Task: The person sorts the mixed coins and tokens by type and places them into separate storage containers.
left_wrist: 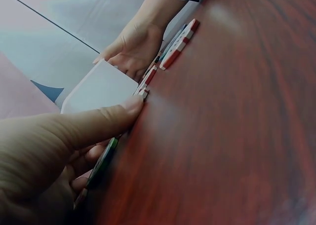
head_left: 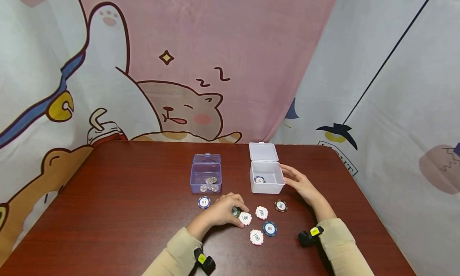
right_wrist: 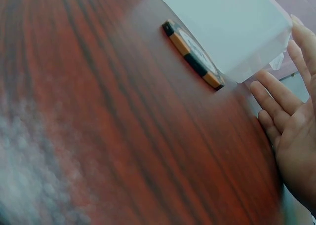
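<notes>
At frame centre, the left hand (head_left: 223,213) pinches a green-edged chip (head_left: 235,211) on the wooden surface (head_left: 125,212); the right hand (head_left: 301,184), fingers straight, steadies the white box (head_left: 266,178). One chip lies inside it (coins fill the blue box (head_left: 205,178)), while six chips lie loose on the surface, so sorting looks barely begun.

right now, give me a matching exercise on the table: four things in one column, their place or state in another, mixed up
Things:
1. white box
2. blue box
3. green chip
4. black and orange chip

Places or states:
A. holds silver coins
B. lies flat in front of the white box
C. under the left hand fingers
D. right hand beside it, one blue chip inside

Pairs: 1-D, 2-A, 3-C, 4-B
</notes>
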{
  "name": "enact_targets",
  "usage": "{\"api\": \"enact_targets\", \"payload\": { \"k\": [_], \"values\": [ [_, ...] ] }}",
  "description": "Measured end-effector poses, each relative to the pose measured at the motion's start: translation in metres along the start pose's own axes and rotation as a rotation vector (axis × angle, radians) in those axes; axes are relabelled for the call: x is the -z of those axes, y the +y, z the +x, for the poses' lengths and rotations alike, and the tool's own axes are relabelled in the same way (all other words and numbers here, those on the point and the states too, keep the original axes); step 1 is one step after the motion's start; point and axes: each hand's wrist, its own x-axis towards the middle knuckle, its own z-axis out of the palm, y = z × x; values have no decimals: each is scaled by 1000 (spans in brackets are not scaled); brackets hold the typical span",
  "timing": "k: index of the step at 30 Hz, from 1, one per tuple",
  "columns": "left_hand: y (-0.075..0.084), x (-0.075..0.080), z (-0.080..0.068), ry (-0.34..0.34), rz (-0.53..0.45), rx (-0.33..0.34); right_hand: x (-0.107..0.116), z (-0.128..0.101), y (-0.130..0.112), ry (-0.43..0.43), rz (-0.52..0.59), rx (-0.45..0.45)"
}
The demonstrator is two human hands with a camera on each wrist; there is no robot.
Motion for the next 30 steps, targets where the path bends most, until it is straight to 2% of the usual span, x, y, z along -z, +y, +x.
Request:
{"api": "enact_targets", "payload": {
  "k": [12,23,30],
  "values": [
    [1,0,-1,26,-20,-16,1,0,1,14,-18,-20],
    [4,2,0,62,-22,-42,1,-1,3,5,-17,6],
    [7,5,3,107,-31,-76,0,-1,2,11,-7,-4]
  ]
}}
